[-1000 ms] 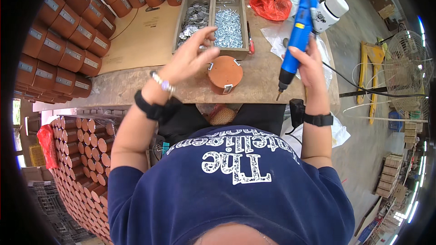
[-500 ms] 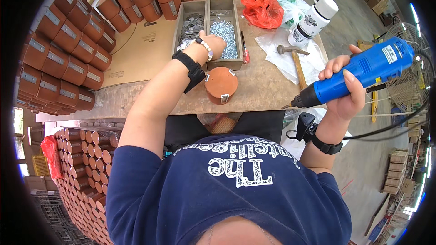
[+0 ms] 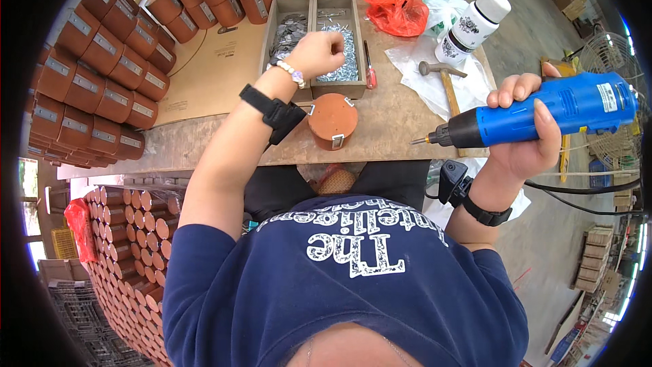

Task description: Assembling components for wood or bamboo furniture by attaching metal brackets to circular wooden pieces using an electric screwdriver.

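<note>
My left hand [image 3: 320, 56] hovers over the two-part wooden tray [image 3: 350, 90], its fingers curled closed. What they pinch, if anything, is hidden. Silvery screws [image 3: 348, 61] fill the tray's right compartment, and flat grey metal pieces [image 3: 291, 32] lie in the left one. Between the tray and the table's front edge stands a round reddish-brown block [image 3: 333, 121] with small metal brackets at its rim. My right hand [image 3: 533, 155] grips a blue electric screwdriver [image 3: 564, 107]. It is held level over the table's right side, its bit pointing left, apart from the block.
A hammer [image 3: 449, 92] and white sheet [image 3: 412, 61] lie right of a red-handled screwdriver [image 3: 371, 76]. Behind them are a white bottle [image 3: 481, 17] and red plastic bag [image 3: 394, 8]. Bracketed brown cylinders [image 3: 102, 75] are stacked at left beside cardboard [image 3: 217, 61]. A cable trails right.
My left hand has lifted up from the screws, fingers curled. The electric screwdriver has shifted slightly right and down, its bit turned more to the left. The block stays put.
</note>
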Motion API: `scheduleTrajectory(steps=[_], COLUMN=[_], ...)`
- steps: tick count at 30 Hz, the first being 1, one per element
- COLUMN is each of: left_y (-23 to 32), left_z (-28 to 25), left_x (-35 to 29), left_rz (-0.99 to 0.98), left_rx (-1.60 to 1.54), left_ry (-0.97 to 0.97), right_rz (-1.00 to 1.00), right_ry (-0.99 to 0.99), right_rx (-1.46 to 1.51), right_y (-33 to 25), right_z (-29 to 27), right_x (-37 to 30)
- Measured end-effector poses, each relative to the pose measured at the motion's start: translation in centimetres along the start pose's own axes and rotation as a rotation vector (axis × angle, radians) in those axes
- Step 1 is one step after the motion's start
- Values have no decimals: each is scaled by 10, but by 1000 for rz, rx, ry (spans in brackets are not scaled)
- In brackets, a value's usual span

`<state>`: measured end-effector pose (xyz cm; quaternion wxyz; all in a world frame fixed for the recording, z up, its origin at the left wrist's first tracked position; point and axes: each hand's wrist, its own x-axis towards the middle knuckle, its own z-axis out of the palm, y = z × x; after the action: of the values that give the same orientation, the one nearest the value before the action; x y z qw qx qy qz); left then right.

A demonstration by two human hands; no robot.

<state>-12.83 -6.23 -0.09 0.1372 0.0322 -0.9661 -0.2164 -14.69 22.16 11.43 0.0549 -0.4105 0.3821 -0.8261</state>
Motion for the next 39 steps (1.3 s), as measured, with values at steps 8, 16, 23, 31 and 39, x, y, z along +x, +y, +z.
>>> scheduleTrajectory(steps=[8, 16, 23, 31, 39], left_y=[38, 48, 57, 57, 62], left_z=[-61, -33, -2, 1, 2], left_x=[-71, -144, -157, -156, -154], left_rz=[-208, -416, -423, -400, -416], left_rx=[-919, -1346, -1891, -1931, -1901], left_ry=[-11, -31, 23, -20, -55], right_rz=[-47, -29, -54, -48, -70], right_ry=[0, 93, 41, -26, -68], right_rx=[269, 332, 312, 324, 225], right_y=[11, 46, 58, 59, 57], right_z=[1, 26, 38, 45, 48], right_x=[-7, -26, -27, -29, -30])
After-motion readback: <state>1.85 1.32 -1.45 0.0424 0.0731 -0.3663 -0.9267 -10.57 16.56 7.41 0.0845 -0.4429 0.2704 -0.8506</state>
